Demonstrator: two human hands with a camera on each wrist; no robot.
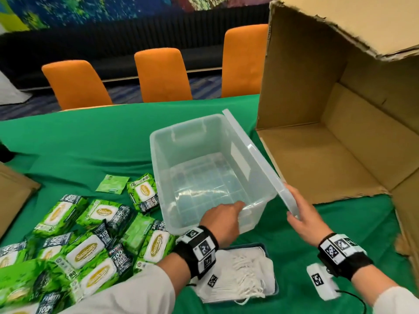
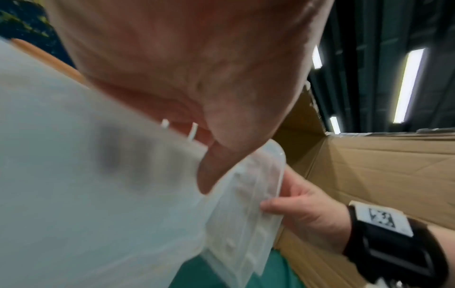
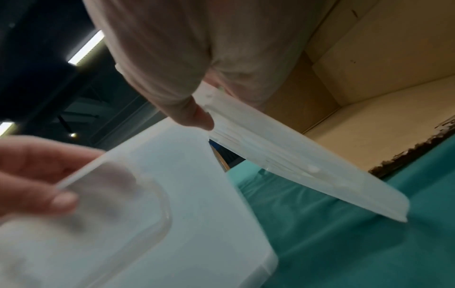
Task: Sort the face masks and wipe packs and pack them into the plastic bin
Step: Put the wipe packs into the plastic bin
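1. Translucent plastic bin (image 1: 181, 141) stands empty on the green surface (image 1: 90, 137); left hand (image 1: 223, 217) grips its near rim.
2. Right hand (image 1: 303, 214) pinches the lid (image 1: 256, 155) by a corner, lid tilted off the bin's right edge.
3. Wipe packs (image 1: 95, 250) heaped left: soft, slick film, probably best held by the flat sides.
4. Face masks (image 1: 238, 275) near the body: light, floppy, loops may snag.
5. Left arm hides part of the mask stack; wrist views are blurred.
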